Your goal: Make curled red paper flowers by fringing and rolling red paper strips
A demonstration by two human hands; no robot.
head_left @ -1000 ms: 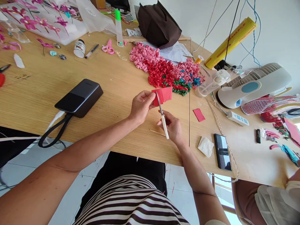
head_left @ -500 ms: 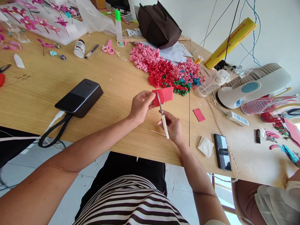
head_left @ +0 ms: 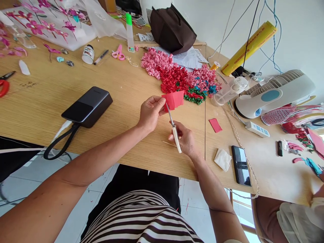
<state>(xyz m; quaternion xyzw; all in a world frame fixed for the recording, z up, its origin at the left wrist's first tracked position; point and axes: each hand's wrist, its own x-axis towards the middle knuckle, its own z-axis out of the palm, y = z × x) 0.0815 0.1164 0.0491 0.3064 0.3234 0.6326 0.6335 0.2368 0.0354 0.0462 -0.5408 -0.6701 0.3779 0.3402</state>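
Red paper [head_left: 174, 98], with slits along its bottom edge, is up over the wooden table [head_left: 126, 77], pinched in the person's left hand [head_left: 150, 114]. The right hand [head_left: 186, 139] is curled round the white-handled scissors [head_left: 175, 133], and their blades are at the paper, near the left thumb

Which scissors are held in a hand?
The white-handled scissors, in the right hand; the pink scissors and red-handled tool lie on the table.

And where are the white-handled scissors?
In the head view, the white-handled scissors are near the middle, held in the right hand, blades at the red paper in the left hand.
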